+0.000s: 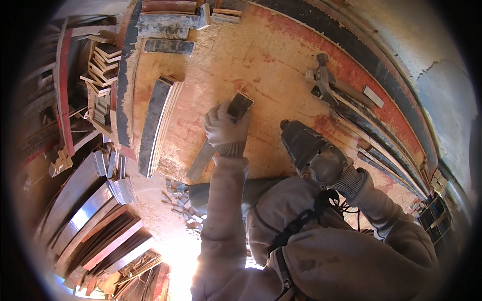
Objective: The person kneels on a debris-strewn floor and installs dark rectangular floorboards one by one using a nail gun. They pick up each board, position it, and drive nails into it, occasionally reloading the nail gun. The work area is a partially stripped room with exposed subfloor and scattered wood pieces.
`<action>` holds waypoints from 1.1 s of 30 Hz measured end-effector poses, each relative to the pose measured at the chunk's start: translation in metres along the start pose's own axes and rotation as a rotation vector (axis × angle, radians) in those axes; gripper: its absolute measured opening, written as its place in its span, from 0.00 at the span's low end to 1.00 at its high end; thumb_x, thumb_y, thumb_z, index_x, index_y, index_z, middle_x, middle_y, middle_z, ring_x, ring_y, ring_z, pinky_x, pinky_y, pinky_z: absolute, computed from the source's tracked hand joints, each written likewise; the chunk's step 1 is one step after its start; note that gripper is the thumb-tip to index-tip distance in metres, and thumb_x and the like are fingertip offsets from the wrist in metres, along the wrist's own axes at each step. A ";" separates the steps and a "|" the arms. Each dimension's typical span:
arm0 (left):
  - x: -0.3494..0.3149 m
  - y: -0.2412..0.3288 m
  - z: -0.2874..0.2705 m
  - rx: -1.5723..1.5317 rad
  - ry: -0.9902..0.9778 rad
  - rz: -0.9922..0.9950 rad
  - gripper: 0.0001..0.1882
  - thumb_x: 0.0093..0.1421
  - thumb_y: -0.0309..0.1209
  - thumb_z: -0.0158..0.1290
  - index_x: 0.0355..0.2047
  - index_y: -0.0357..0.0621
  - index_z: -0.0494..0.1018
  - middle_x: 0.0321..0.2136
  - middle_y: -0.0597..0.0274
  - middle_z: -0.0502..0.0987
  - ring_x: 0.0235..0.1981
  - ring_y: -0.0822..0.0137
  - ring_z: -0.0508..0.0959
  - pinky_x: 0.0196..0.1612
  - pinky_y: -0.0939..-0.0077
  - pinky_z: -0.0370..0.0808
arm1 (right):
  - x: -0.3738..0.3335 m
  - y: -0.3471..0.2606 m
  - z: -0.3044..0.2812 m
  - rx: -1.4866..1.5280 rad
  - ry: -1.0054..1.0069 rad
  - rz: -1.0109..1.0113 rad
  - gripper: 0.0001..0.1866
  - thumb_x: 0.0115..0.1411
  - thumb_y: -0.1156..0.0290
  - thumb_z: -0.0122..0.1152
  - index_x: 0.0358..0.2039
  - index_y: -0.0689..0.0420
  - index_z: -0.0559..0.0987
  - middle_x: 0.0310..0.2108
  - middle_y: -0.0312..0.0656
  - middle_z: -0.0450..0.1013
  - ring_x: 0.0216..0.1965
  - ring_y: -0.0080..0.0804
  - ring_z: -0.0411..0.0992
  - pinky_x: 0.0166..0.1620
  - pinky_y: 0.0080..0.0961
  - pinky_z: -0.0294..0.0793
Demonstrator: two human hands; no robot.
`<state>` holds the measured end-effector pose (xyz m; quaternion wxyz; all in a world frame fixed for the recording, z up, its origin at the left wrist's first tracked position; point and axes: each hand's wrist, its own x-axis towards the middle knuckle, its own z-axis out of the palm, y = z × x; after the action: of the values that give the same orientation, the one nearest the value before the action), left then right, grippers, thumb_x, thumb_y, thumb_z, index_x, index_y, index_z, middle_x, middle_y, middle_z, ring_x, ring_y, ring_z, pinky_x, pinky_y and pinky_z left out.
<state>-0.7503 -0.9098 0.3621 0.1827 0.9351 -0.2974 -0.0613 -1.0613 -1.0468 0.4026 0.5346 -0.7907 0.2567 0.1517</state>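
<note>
My left hand [221, 128], in a pale glove, is wrapped round a narrow dark-faced board strip [202, 161] on the worktable [273, 75]. The strip's far end [240, 108] sticks out past my fingers, and its near end runs toward the table's front edge. To the right, my right hand [351, 181], also gloved, is closed on a dark grey power tool [312, 150]. The tool's body hides most of those fingers, and its working end does not show. A gap of tabletop lies between the tool and the strip.
A stack of long dark-faced boards [156, 128] lies left of my left hand. More offcuts [165, 25] sit at the far left. A hammer-like tool [325, 80] and long strips [371, 123] lie at the right. Small cut blocks [181, 200] and stacked boards [108, 231] are below left.
</note>
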 end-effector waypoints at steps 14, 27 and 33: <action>0.012 0.007 -0.006 0.075 -0.046 0.029 0.28 0.49 0.46 0.73 0.45 0.42 0.79 0.45 0.51 0.79 0.47 0.45 0.78 0.50 0.47 0.77 | 0.003 -0.025 -0.023 -0.320 -0.273 -0.047 0.31 0.72 0.59 0.57 0.71 0.58 0.65 0.68 0.45 0.68 0.70 0.37 0.67 0.70 0.37 0.69; 0.014 0.010 0.001 0.116 -0.058 -0.009 0.30 0.46 0.48 0.73 0.41 0.41 0.78 0.42 0.53 0.79 0.49 0.49 0.78 0.50 0.50 0.77 | 0.057 -0.072 -0.044 -0.383 0.339 -0.538 0.23 0.65 0.61 0.55 0.53 0.63 0.81 0.52 0.49 0.81 0.51 0.48 0.79 0.57 0.40 0.76; 0.017 0.007 -0.001 0.179 -0.140 -0.024 0.30 0.45 0.49 0.73 0.42 0.43 0.79 0.41 0.54 0.79 0.49 0.52 0.78 0.52 0.54 0.75 | 0.102 -0.119 -0.033 -0.065 0.421 -0.501 0.16 0.66 0.61 0.58 0.46 0.59 0.81 0.43 0.45 0.80 0.44 0.42 0.80 0.51 0.40 0.79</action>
<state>-0.7400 -0.9248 0.3659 0.0767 0.9445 -0.3026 -0.1019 -0.9105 -1.0665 0.4541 0.4648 -0.8600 0.1543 -0.1432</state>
